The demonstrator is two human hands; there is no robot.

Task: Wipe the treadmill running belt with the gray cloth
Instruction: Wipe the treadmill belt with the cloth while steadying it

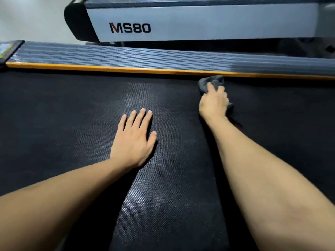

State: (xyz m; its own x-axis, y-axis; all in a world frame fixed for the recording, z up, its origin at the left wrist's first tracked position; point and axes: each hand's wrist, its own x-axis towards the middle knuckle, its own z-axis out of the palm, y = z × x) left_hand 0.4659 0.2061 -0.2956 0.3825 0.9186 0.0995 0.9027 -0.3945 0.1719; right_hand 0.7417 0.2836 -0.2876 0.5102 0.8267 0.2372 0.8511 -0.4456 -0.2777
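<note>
Head view: the running belt (172,196) is black with a fine woven texture and fills most of the frame; a paler, slightly glossy patch shows across its middle. The gray cloth (211,82) is bunched into folds at the far edge of the belt, just beside the orange trim strip (126,69), with a further fold showing at the wrist side of the right hand. The right hand (213,103) is closed over the cloth, fingers curled on it and pressing it to the belt. The left hand (135,138) lies flat on the belt, palm down, fingers extended and slightly spread, gripping nothing, well apart from the cloth. Beyond the strip runs a ribbed gray side rail (163,57). Behind it stands a second machine with a silver-gray side panel (217,24) marked "MS80", the "M" partly red.
</note>
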